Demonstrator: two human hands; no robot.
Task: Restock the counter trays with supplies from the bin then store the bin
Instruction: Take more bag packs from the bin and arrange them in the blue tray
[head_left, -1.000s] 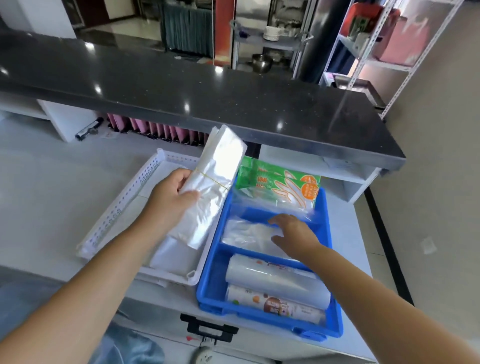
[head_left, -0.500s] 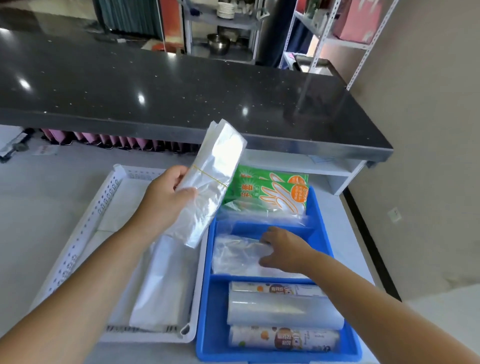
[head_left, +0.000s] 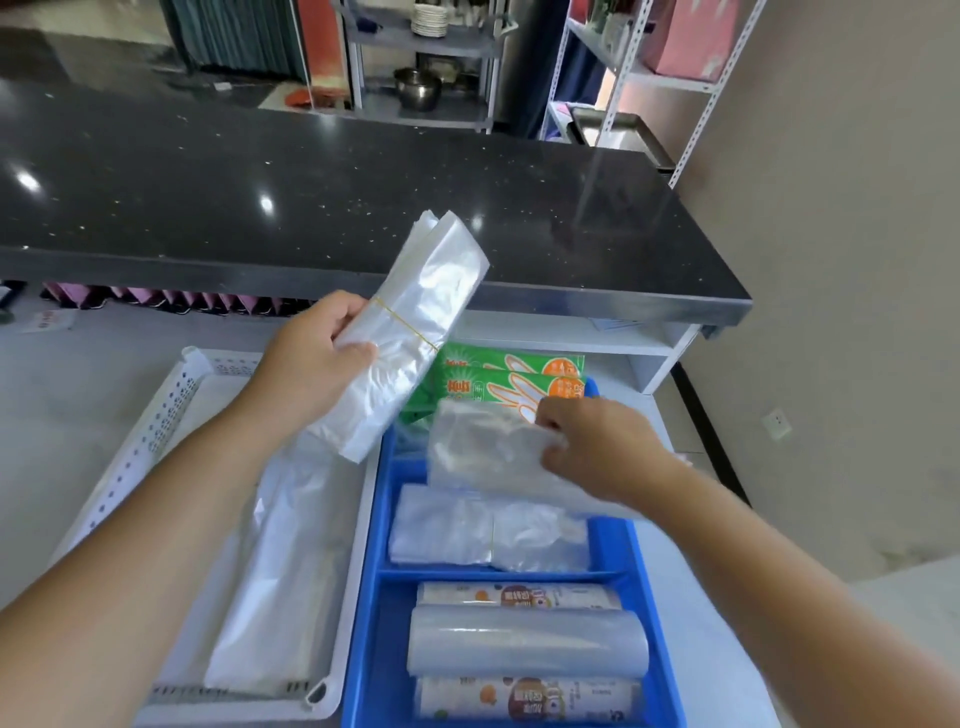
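i see blue bin (head_left: 384, 623) under my right hand (head_left: 597, 447), which pinches loose clear bag pack (head_left: 478, 452) held over bin's middle compartment; banded clear pack (head_left: 488, 530) lies flat below it. left hand (head_left: 311, 374) grips rubber-banded bag bundle (head_left: 410, 332), tilted up, above seam between bin and white tray (head_left: 156, 426) under left forearm. flat clear bags (head_left: 280, 571) lie in tray. green glove packs (head_left: 498, 384) just beyond right fingers; three rolls (head_left: 524, 644) nearer me than right hand. black counter (head_left: 363, 197) beyond both hands

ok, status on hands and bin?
Left hand grips banded bag bundle above white tray. Right hand pinches clear bag pack over blue bin. Tray already holds one bag stack; nothing blocking.
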